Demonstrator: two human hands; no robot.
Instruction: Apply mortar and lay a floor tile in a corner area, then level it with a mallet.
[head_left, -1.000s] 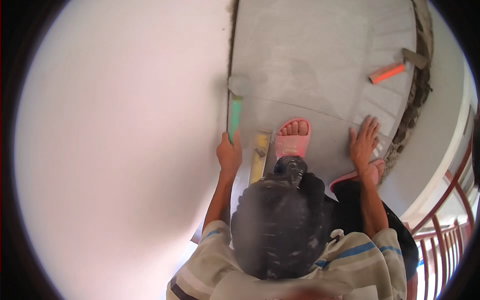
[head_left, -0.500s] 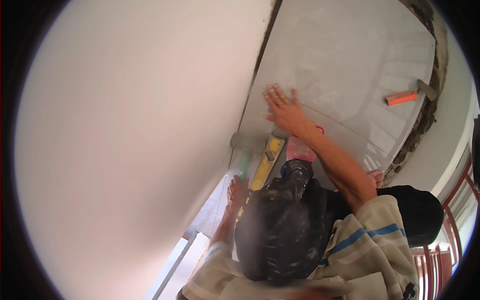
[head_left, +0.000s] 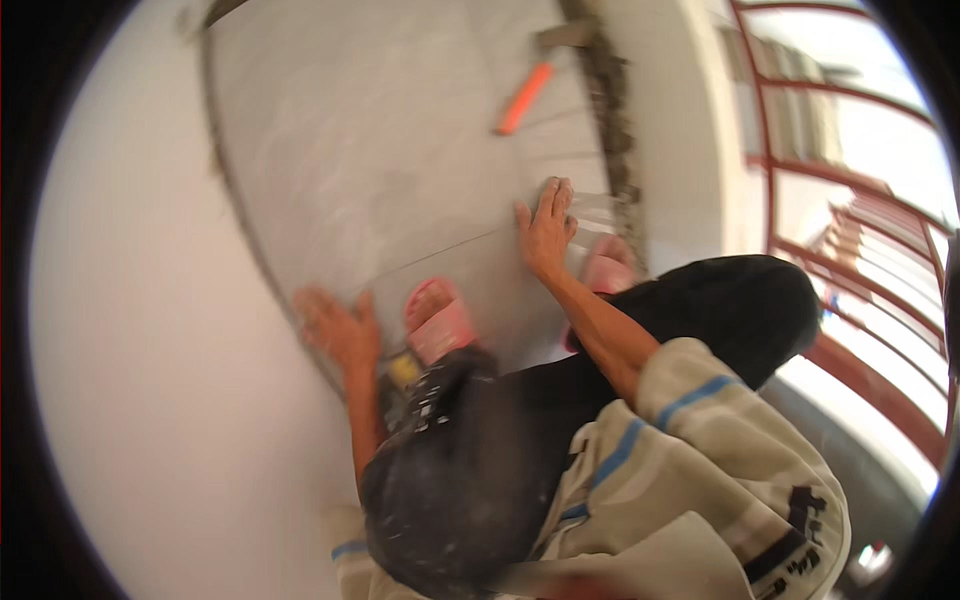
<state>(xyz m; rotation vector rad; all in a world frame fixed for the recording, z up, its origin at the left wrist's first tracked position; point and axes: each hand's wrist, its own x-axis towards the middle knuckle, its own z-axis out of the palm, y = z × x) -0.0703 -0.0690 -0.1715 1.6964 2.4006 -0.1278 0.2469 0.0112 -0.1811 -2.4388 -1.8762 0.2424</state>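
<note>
Large pale grey tiles (head_left: 350, 130) cover the floor in front of me, with a thin joint running between two of them. My left hand (head_left: 342, 328), somewhat blurred, is spread near the tiles' left edge by the white wall and holds nothing. My right hand (head_left: 546, 232) reaches the tile at the right, fingers extended and nothing in it. Part of a yellow spirit level (head_left: 404, 370) shows beside my left leg, mostly hidden. Farther off, on the tile, lies a hammer-like tool (head_left: 527, 95) with an orange handle and a grey head.
The white wall (head_left: 130, 300) runs along the left. On the right, a rough dark gap (head_left: 612, 110) separates the tiles from a low pale ledge (head_left: 670, 130); beyond it stands a red-brown metal railing (head_left: 770, 165). My feet in pink sandals (head_left: 440, 332) rest on the tile.
My left hand has let go of the green-handled mallet, now out of sight, and moved forward onto the left side. My right hand has shifted to the right side. The view has turned right.
</note>
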